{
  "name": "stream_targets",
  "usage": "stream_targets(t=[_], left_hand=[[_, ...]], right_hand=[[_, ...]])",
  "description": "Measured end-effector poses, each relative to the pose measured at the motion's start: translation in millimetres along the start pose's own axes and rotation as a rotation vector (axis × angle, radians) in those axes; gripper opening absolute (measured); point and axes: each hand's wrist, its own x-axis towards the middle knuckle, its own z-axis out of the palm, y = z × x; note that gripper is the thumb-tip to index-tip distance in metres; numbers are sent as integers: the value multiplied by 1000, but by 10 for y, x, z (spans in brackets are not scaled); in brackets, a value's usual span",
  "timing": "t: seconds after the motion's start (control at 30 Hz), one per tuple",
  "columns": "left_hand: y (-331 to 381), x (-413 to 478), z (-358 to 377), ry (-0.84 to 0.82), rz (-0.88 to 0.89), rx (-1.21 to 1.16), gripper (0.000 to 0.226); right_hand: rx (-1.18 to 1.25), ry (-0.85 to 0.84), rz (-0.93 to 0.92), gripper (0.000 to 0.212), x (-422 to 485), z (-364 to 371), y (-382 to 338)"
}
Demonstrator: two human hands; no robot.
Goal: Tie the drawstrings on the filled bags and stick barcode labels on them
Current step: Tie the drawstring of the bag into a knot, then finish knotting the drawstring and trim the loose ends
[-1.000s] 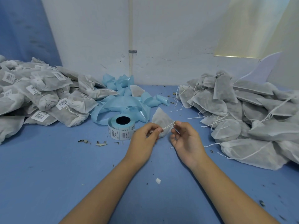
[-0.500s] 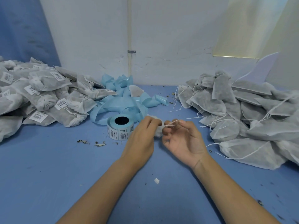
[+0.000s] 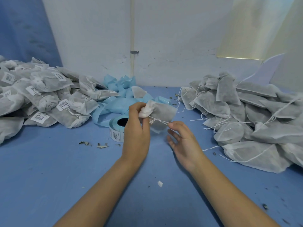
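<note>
A filled grey mesh bag (image 3: 161,112) hangs above the middle of the blue table (image 3: 49,169). My left hand (image 3: 136,133) grips its bunched white neck between thumb and fingers. My right hand (image 3: 182,141) pinches the white drawstring (image 3: 158,120) at its end, pulled taut to the right; its other fingers are spread. A roll of barcode labels (image 3: 117,130) stands just left of my left hand, partly hidden by it.
A heap of tied, labelled bags (image 3: 41,99) lies at the left. A heap of bags with loose strings (image 3: 246,118) lies at the right. Blue backing tape (image 3: 114,102) is piled behind the roll, against the white wall. Leaf crumbs and a white scrap (image 3: 160,183) dot the table.
The bag has been lifted and turned so its body shows to the right. My right hand has drawn the string out to the right and spread its other fingers.
</note>
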Motion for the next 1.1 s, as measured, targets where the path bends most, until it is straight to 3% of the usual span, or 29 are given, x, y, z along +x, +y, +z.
stream_targets(t=[0.23, 0.4, 0.53, 0.8, 0.87, 0.97, 1.1], left_hand=[[-45, 71, 1, 103, -142, -127, 30], [-66, 17, -17, -19, -245, -453, 45], [-95, -103, 59, -130, -319, -456, 59], [-91, -33, 85, 46, -463, -395, 30], [-93, 19, 50, 97, -452, -368, 28], [-121, 95, -28, 139, -430, -350, 22], [-164, 156, -145, 111, -457, -386, 24]], right_hand=[[41, 21, -2, 17, -35, 93, 83], [101, 90, 15, 17, -41, 114, 91], [118, 78, 5, 15, -46, 127, 104], [28, 12, -30, 15, -56, 176, 212], [-118, 33, -77, 15, -30, 144, 237], [-600, 119, -193, 12, 24, 81, 296], [-1038, -36, -258, 38, 63, 103, 345]])
